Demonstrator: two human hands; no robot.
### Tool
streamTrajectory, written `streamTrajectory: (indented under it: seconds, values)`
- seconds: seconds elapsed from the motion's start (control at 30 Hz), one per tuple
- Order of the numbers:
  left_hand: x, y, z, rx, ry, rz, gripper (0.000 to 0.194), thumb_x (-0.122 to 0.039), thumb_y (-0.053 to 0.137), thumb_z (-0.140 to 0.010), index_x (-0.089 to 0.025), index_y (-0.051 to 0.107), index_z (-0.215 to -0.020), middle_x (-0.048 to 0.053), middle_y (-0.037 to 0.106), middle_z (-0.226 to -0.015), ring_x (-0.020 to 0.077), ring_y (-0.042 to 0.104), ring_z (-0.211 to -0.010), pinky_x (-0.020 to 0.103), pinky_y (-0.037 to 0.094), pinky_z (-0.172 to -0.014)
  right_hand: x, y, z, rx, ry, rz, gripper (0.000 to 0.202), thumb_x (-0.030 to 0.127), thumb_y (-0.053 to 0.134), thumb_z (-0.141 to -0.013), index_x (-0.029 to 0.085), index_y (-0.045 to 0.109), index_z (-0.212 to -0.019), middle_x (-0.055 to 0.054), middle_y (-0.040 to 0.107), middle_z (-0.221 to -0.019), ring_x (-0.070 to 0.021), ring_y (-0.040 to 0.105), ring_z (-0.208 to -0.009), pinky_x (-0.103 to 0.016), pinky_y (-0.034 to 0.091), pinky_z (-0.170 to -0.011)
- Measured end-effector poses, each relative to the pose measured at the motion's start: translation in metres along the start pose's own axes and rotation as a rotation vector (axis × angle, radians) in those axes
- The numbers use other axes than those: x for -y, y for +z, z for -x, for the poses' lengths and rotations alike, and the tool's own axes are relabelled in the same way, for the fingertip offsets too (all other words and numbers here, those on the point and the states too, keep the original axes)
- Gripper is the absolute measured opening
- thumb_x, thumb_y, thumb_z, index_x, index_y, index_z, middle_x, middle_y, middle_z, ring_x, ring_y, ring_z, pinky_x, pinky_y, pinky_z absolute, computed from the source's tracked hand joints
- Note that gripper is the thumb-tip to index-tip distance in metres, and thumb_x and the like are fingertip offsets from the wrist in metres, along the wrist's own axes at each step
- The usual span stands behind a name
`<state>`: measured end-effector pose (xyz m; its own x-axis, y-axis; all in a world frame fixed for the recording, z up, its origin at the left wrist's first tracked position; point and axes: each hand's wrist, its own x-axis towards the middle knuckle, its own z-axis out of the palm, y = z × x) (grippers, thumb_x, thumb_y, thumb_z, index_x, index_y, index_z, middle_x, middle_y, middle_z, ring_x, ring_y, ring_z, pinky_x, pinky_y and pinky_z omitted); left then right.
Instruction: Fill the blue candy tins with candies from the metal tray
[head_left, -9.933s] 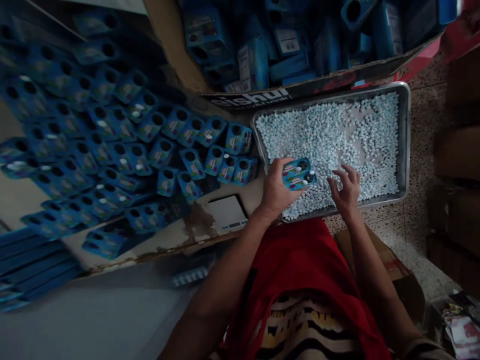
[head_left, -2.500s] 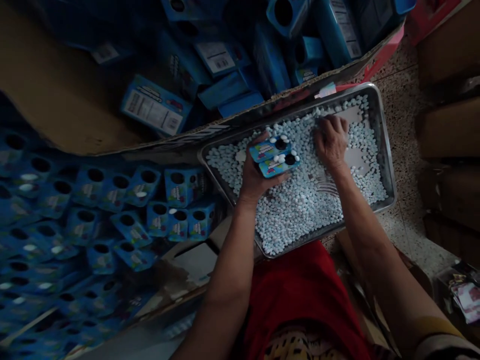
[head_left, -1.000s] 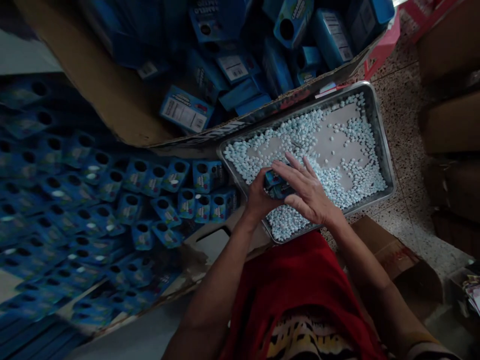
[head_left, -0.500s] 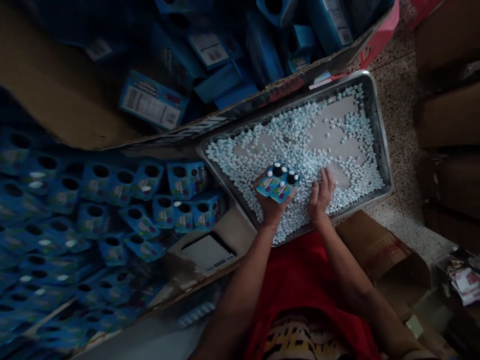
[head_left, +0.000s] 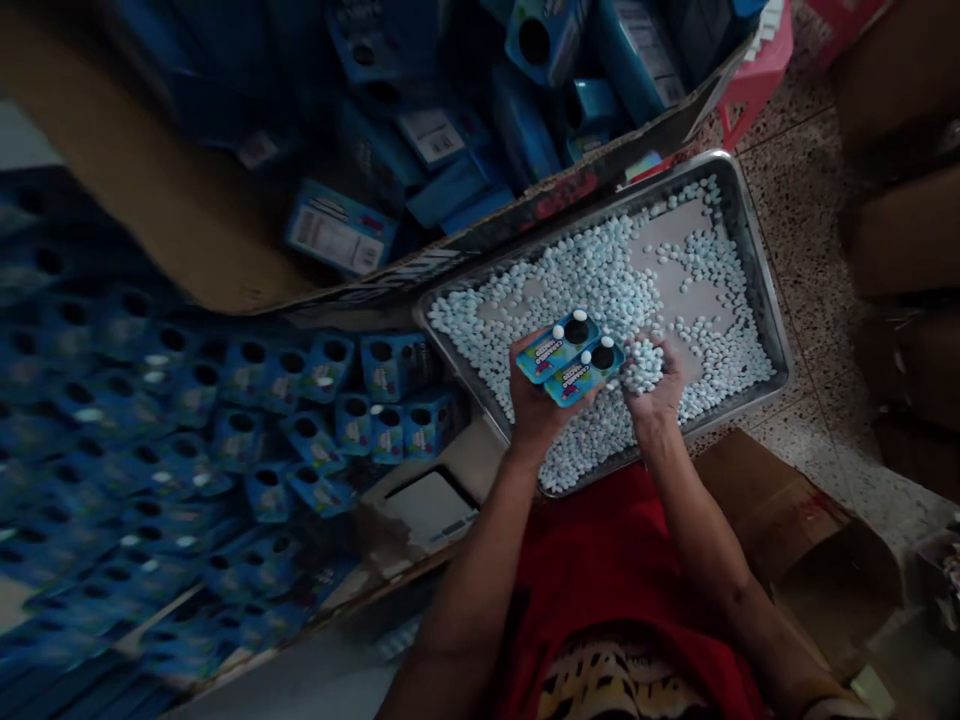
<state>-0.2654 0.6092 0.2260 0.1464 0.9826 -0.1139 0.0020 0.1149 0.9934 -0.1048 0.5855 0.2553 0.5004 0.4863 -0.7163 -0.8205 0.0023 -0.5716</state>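
Observation:
Two small blue boxes (head_left: pixel 570 362), side by side, are held in my left hand (head_left: pixel 534 408) over the left part of a metal tray (head_left: pixel 780 372). Each box has a dark round hole in its face, with a few white pieces lying on it. My right hand (head_left: pixel 660 393), palm up and cupped, holds a heap of pale blue-white candies (head_left: pixel 643 366) close to the right end of the boxes. More loose candies (head_left: pixel 592 262) are spread over the tray, with bare metal showing at its right side.
Rows of blue boxes with holes (head_left: pixel 259 370) stand at the left. Behind the tray is a large cardboard carton (head_left: pixel 247 275) of blue boxes. A white device (head_left: pixel 431 510) sits left of my body. An open brown box (head_left: pixel 795 520) lies at the lower right.
My right hand has turned palm up and now holds a heap of candies beside the boxes. The boxes in my left hand have tilted and shifted slightly right. The view has shifted somewhat.

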Motion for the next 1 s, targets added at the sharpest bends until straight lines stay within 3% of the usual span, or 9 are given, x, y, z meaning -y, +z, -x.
streamTrajectory:
  seconds: [0.07, 0.13, 0.27, 0.37, 0.53, 0.63, 0.77, 0.87, 1.0]
  values:
    - [0.000, -0.028, -0.009, 0.033, 0.122, -0.049, 0.091, -0.056, 0.106, -0.066, -0.029, 0.060, -0.139, 0.009, 0.073, -0.142, 0.0326, 0.075, -0.127, 0.052, 0.063, -0.112, 0.013, 0.013, 0.019, 0.110, -0.035, 0.023, 0.015, 0.038, 0.075, -0.083, 0.025, 0.068, -0.082, 0.001, 0.076, -0.082, -0.0149, 0.076, -0.083, -0.027, 0.062, -0.072]
    - [0.002, -0.046, -0.017, 0.094, 0.209, -0.133, 0.084, -0.052, 0.106, -0.066, -0.026, 0.065, -0.134, 0.011, 0.074, -0.138, 0.0348, 0.072, -0.131, 0.053, 0.058, -0.117, 0.019, 0.029, 0.040, 0.244, -0.159, 0.122, 0.020, 0.044, 0.074, -0.084, 0.026, 0.068, -0.079, 0.000, 0.075, -0.082, -0.0178, 0.077, -0.090, -0.034, 0.065, -0.090]
    - [0.000, -0.054, -0.017, 0.170, 0.259, -0.367, 0.069, -0.035, 0.099, -0.072, -0.024, 0.067, -0.132, 0.010, 0.076, -0.132, 0.0336, 0.073, -0.126, 0.051, 0.057, -0.112, 0.013, 0.059, 0.060, 0.428, -0.412, 0.427, 0.027, 0.053, 0.070, -0.089, 0.028, 0.073, -0.079, -0.003, 0.077, -0.088, -0.0254, 0.076, -0.104, -0.049, 0.058, -0.113]
    - [-0.010, -0.053, -0.007, 0.210, 0.216, -0.467, 0.073, -0.026, 0.097, -0.067, -0.025, 0.066, -0.134, 0.007, 0.076, -0.127, 0.0320, 0.074, -0.121, 0.046, 0.060, -0.106, 0.008, 0.073, 0.050, 0.489, -0.505, 0.600, 0.031, 0.058, 0.071, -0.095, 0.028, 0.078, -0.089, -0.003, 0.080, -0.102, -0.0242, 0.073, -0.110, -0.046, 0.057, -0.113]
    - [-0.019, -0.063, 0.002, 0.214, 0.125, -0.525, 0.078, -0.030, 0.100, -0.064, -0.024, 0.067, -0.135, 0.007, 0.079, -0.124, 0.0338, 0.077, -0.113, 0.046, 0.062, -0.100, 0.010, 0.081, 0.030, 0.728, -0.373, 0.739, 0.046, 0.071, 0.063, -0.101, 0.028, 0.078, -0.105, -0.003, 0.079, -0.100, -0.0208, 0.074, -0.093, -0.042, 0.063, -0.098]
    - [-0.014, -0.066, -0.006, 0.133, 0.071, -0.510, 0.077, -0.039, 0.100, -0.066, -0.027, 0.067, -0.134, 0.005, 0.079, -0.120, 0.0332, 0.078, -0.108, 0.048, 0.064, -0.096, 0.009, 0.078, 0.038, 0.911, -0.493, 1.019, 0.059, 0.078, 0.047, -0.106, 0.030, 0.079, -0.118, -0.005, 0.082, -0.124, -0.0271, 0.073, -0.128, -0.054, 0.052, -0.125]
    - [0.002, -0.061, -0.019, 0.028, 0.076, -0.294, 0.087, -0.056, 0.102, -0.064, -0.024, 0.061, -0.133, 0.007, 0.077, -0.119, 0.0289, 0.077, -0.104, 0.043, 0.066, -0.093, 0.011, 0.058, 0.061, 1.001, -0.708, 1.276, 0.081, 0.087, 0.029, -0.105, 0.036, 0.055, -0.163, -0.004, 0.053, -0.176, -0.0323, 0.031, -0.175, -0.064, 0.013, -0.146]
    - [0.011, -0.055, -0.020, 0.076, 0.129, -0.167, 0.092, -0.058, 0.104, -0.064, -0.025, 0.058, -0.136, 0.008, 0.076, -0.124, 0.0294, 0.079, -0.107, 0.046, 0.067, -0.094, 0.021, 0.030, 0.068, 0.910, -0.711, 1.277, 0.081, 0.080, 0.038, -0.107, 0.042, 0.026, -0.178, 0.000, 0.030, -0.189, -0.0319, 0.015, -0.180, -0.066, 0.015, -0.146]
    - [0.013, -0.044, -0.014, 0.278, 0.190, -0.040, 0.089, -0.055, 0.105, -0.068, -0.030, 0.059, -0.141, 0.010, 0.075, -0.134, 0.0331, 0.078, -0.117, 0.056, 0.067, -0.101, 0.036, -0.004, 0.048, 0.921, -0.605, 1.322, 0.100, 0.056, 0.069, -0.099, 0.040, 0.012, -0.180, -0.006, 0.024, -0.191, -0.0345, 0.024, -0.177, -0.065, 0.029, -0.143]
